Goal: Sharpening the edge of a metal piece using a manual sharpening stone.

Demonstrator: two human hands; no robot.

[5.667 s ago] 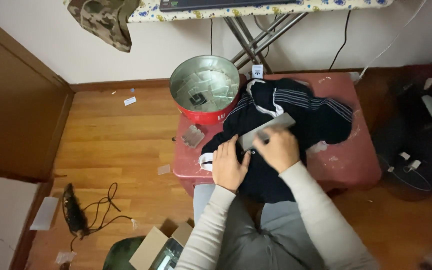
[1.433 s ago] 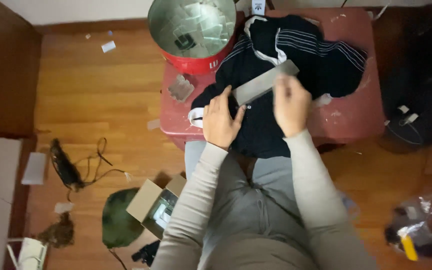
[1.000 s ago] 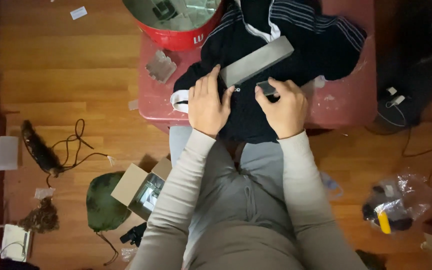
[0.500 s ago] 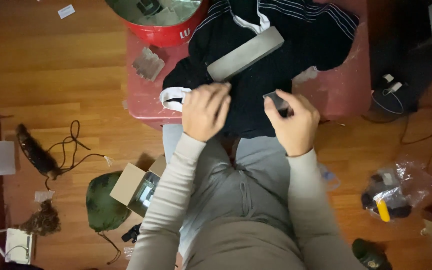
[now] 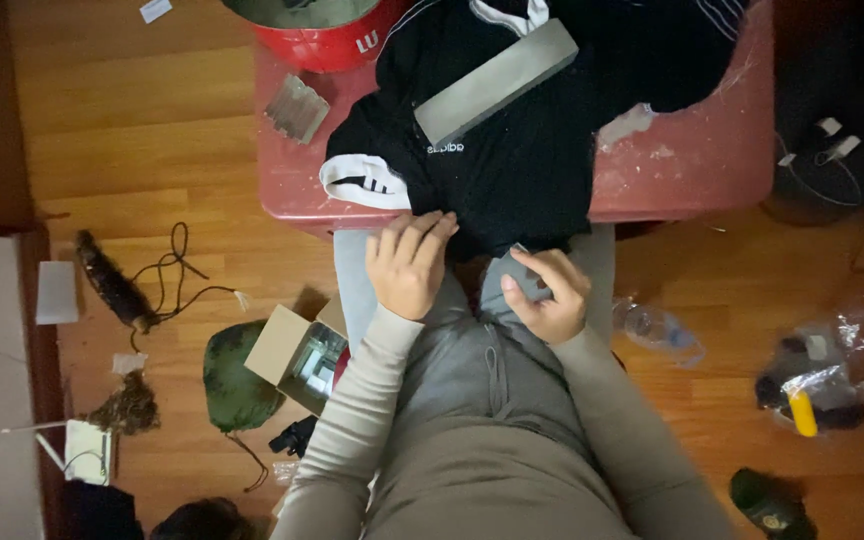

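We are pinching a small dark grey flat object [image 5: 524, 272] in our right hand [image 5: 544, 296] over the lap — left hand [image 5: 409, 262] lying open, flat beside the black striped jacket [image 5: 512, 150] on the red tabletop [image 5: 692, 165]. Grip should be kept firm.

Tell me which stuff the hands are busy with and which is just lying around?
In use:
- small dark grey object in the right hand
- black jacket with white stripes, by the left hand
- long grey rectangular block

Lying about:
- red round tin
- open cardboard box
- clear plastic bottle
- black cable
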